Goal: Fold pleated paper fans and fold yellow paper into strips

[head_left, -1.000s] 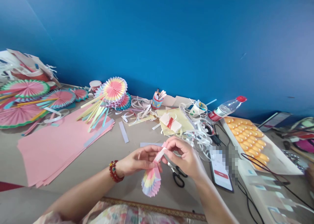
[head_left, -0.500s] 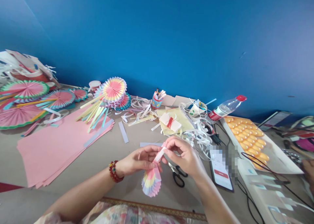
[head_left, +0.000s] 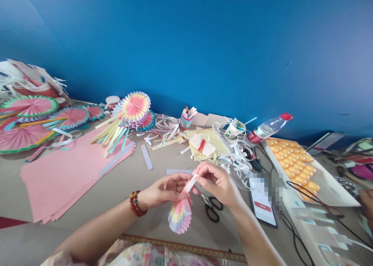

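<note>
- Pink paper with yellow and lilac bands forms the small pleated fan (head_left: pixel 180 217), held above the near part of the grey table (head_left: pixel 154 227), its frilled edge hanging down.
- At the fan's narrow upper end, the left hand (head_left: pixel 164 190) pinches the folds between thumb and fingers; the right hand (head_left: pixel 217 182) nips the far tip of a white strip (head_left: pixel 190 183) lying along that end.
- To me the step looks like fine work on that strip, pressing it down or peeling it; I can't tell which.
- Next, I'd judge, calls for a firm squeeze on the pleats and a light, even touch along the strip.
- Just right of the fan lie black-handled scissors (head_left: pixel 214 211); farther right, a phone (head_left: pixel 263 206), then rows of orange pieces (head_left: pixel 291 176).
- Well left of the fan spread pink sheets (head_left: pixel 64 176), with a pleated rosette (head_left: pixel 136 106) beyond.
- Past the fan come curled ribbons (head_left: pixel 239 161), a pen cup (head_left: pixel 186 122), a red-capped bottle (head_left: pixel 266 130) and, behind everything, a blue wall (head_left: pixel 186 44).
</note>
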Demonstrator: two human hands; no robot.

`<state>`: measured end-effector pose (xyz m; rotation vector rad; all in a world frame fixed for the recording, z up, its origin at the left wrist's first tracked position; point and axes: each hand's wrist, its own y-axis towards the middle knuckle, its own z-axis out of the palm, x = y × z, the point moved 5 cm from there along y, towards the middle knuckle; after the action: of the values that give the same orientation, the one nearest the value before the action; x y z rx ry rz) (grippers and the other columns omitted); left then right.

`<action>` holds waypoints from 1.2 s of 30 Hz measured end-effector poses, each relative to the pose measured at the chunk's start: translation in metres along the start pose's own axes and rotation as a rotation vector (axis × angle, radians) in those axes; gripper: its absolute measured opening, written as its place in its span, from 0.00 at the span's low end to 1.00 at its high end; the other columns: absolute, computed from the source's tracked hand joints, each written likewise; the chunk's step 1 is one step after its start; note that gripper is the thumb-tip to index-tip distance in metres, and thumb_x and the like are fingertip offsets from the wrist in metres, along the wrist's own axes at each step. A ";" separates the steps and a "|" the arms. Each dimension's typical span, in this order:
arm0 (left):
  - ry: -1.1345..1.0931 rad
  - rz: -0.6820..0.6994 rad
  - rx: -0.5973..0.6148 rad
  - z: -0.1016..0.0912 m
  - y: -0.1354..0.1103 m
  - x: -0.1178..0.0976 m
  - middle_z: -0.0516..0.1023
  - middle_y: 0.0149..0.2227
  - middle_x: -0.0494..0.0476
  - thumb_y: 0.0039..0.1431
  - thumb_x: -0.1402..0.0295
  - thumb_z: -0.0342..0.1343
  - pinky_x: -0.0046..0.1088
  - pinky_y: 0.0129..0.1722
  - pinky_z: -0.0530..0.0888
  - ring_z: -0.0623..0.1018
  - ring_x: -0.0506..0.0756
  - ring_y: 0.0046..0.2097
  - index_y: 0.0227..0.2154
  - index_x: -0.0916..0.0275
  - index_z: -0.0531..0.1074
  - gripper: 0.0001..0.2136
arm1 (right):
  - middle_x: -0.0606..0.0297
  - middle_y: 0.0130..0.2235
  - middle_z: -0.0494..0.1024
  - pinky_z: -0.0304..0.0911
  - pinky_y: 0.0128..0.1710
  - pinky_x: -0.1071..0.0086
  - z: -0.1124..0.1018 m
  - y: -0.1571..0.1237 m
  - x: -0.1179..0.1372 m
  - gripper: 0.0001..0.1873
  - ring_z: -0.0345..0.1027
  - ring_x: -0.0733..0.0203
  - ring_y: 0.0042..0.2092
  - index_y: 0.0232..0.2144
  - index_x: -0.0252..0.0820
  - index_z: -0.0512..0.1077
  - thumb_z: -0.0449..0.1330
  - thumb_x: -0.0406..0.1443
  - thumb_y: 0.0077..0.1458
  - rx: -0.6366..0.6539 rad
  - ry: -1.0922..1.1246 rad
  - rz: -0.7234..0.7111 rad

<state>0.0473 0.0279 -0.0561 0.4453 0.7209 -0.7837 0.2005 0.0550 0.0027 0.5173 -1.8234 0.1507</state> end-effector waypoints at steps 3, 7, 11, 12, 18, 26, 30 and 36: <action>0.000 -0.003 -0.003 0.000 0.000 0.000 0.75 0.49 0.69 0.56 0.72 0.62 0.39 0.47 0.72 0.78 0.58 0.43 0.56 0.63 0.68 0.24 | 0.63 0.35 0.74 0.65 0.35 0.69 0.000 -0.001 -0.001 0.08 0.70 0.61 0.36 0.28 0.42 0.70 0.61 0.36 0.59 -0.002 -0.010 0.001; -0.003 -0.002 -0.003 0.000 0.000 0.001 0.75 0.49 0.69 0.57 0.72 0.62 0.38 0.47 0.72 0.78 0.58 0.43 0.56 0.63 0.68 0.23 | 0.63 0.35 0.74 0.65 0.35 0.69 0.000 -0.002 -0.001 0.08 0.70 0.61 0.37 0.28 0.42 0.70 0.60 0.37 0.60 -0.001 -0.015 -0.005; -0.007 0.004 -0.002 0.000 0.000 0.001 0.75 0.49 0.69 0.57 0.72 0.62 0.39 0.47 0.72 0.78 0.58 0.43 0.56 0.63 0.68 0.23 | 0.63 0.35 0.74 0.65 0.35 0.69 0.000 -0.002 -0.001 0.09 0.70 0.60 0.36 0.28 0.42 0.70 0.60 0.38 0.60 0.001 -0.024 -0.004; -0.007 0.004 -0.003 0.000 0.000 0.001 0.75 0.49 0.69 0.57 0.72 0.62 0.39 0.47 0.72 0.78 0.58 0.43 0.56 0.63 0.68 0.23 | 0.63 0.34 0.75 0.66 0.35 0.68 0.001 -0.002 -0.001 0.09 0.70 0.60 0.36 0.28 0.42 0.70 0.60 0.38 0.60 0.002 -0.027 -0.002; -0.012 -0.004 -0.008 0.000 0.000 0.000 0.75 0.49 0.69 0.56 0.72 0.62 0.39 0.47 0.71 0.78 0.58 0.43 0.55 0.63 0.69 0.23 | 0.63 0.34 0.75 0.66 0.34 0.69 0.001 -0.001 0.000 0.09 0.70 0.61 0.35 0.28 0.42 0.70 0.60 0.38 0.60 0.003 -0.038 -0.003; 0.000 0.010 0.003 0.000 0.000 0.001 0.74 0.49 0.69 0.57 0.72 0.62 0.40 0.48 0.71 0.78 0.58 0.44 0.57 0.63 0.67 0.24 | 0.63 0.34 0.74 0.66 0.33 0.70 0.001 -0.001 0.000 0.09 0.70 0.61 0.34 0.27 0.42 0.70 0.61 0.38 0.59 -0.023 -0.031 -0.008; 0.008 0.014 0.000 0.002 0.000 0.000 0.74 0.49 0.68 0.57 0.72 0.62 0.41 0.48 0.71 0.78 0.58 0.44 0.57 0.62 0.67 0.24 | 0.63 0.34 0.74 0.67 0.32 0.70 0.002 -0.001 0.000 0.09 0.70 0.62 0.34 0.27 0.42 0.70 0.61 0.38 0.58 -0.036 -0.043 -0.007; 0.041 0.046 0.016 0.002 0.000 -0.001 0.74 0.49 0.67 0.58 0.73 0.62 0.42 0.49 0.71 0.78 0.58 0.44 0.59 0.57 0.65 0.26 | 0.63 0.34 0.73 0.67 0.31 0.71 0.002 -0.001 0.000 0.08 0.70 0.62 0.34 0.27 0.43 0.69 0.61 0.37 0.58 -0.048 -0.047 -0.030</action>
<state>0.0474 0.0271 -0.0538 0.4917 0.7408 -0.7396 0.1990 0.0528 0.0021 0.5182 -1.8593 0.0752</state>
